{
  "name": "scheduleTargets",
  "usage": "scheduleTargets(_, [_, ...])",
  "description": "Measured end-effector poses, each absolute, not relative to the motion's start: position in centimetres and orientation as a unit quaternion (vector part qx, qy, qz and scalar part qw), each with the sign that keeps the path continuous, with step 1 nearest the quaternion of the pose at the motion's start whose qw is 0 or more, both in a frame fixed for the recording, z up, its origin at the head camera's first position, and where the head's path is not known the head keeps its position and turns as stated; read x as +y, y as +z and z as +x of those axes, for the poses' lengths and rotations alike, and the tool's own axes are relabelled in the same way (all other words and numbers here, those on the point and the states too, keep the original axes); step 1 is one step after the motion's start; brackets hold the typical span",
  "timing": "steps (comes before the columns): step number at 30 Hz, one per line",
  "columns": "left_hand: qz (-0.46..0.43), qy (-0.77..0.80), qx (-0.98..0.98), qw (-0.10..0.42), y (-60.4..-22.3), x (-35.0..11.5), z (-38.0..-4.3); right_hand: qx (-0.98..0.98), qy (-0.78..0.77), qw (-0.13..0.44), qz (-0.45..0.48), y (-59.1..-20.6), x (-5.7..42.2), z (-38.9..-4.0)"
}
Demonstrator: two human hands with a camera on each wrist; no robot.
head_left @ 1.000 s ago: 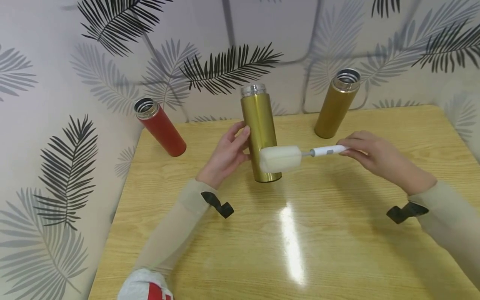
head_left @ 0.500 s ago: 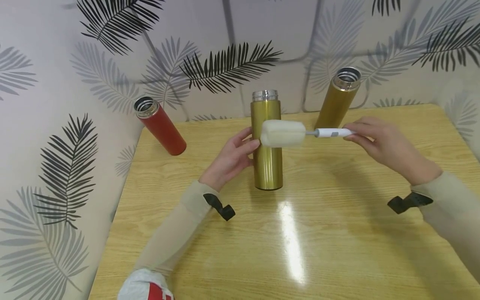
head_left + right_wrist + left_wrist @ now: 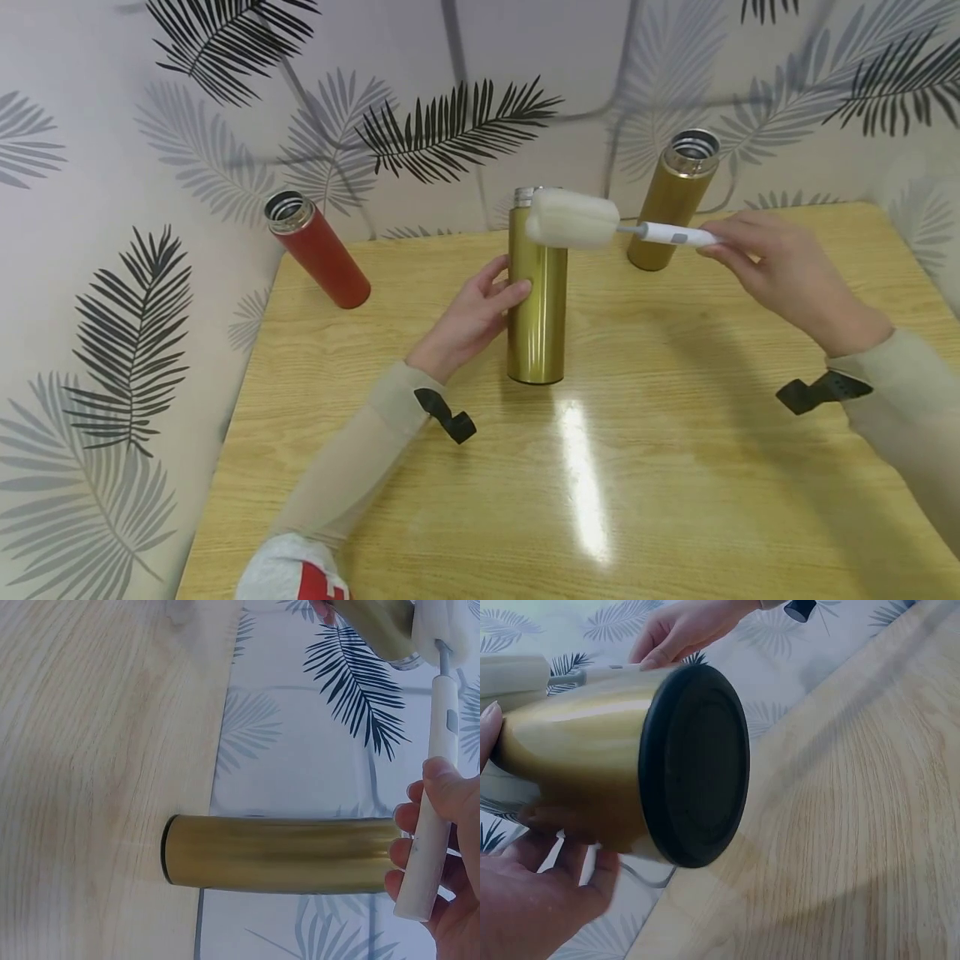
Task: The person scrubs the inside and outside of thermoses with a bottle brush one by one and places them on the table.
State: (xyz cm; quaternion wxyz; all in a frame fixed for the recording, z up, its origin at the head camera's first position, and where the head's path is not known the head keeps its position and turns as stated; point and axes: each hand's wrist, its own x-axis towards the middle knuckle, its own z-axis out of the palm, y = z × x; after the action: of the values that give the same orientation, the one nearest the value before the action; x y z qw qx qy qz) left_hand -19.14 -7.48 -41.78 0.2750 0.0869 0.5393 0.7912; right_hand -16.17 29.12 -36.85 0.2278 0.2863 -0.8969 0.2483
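Observation:
My left hand (image 3: 474, 315) grips a gold thermos bottle (image 3: 537, 317) around its side, thumb on the front. The bottle stands nearly upright in the head view, and its black base (image 3: 697, 769) faces the left wrist camera. Between thumb and fingers, my right hand (image 3: 787, 271) holds a sponge bottle brush by its white handle (image 3: 431, 825). The cream sponge head (image 3: 576, 218) lies sideways in front of the bottle's upper part, covering most of its metal neck. Whether sponge and bottle touch, I cannot tell.
At the back left of the wooden table (image 3: 450, 500) stands a red thermos bottle (image 3: 322, 258), its mouth uncovered. A second gold bottle (image 3: 672, 200), also without a lid, stands at the back right, behind the brush handle. A leaf-patterned wall (image 3: 420, 50) rises behind the table.
The brush has risen from the bottle's lower part to its neck. My left hand has shifted the bottle slightly right and toward me, and it has straightened from a leftward tilt.

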Motion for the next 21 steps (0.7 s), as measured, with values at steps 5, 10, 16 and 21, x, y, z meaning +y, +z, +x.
scheduleTargets(5, [0.097,0.799,0.529,0.268,-41.9,-7.4,-19.1,-0.894,0.252,0.230,0.290,-37.2,28.7,-16.1])
scheduleTargets(10, [0.102,0.797,0.536,0.260,-41.9,-7.8,-19.3,-0.896,0.248,0.214,0.299,-37.5,28.4,-16.0])
scheduleTargets(16, [0.094,0.805,0.524,0.261,-41.6,-8.3,-19.6,-0.896,0.245,0.190,0.317,-38.1,28.3,-15.9])
scheduleTargets(21, [0.080,0.822,0.508,0.246,-41.2,-8.5,-19.9,-0.887,0.249,0.182,0.344,-38.8,28.5,-15.7])
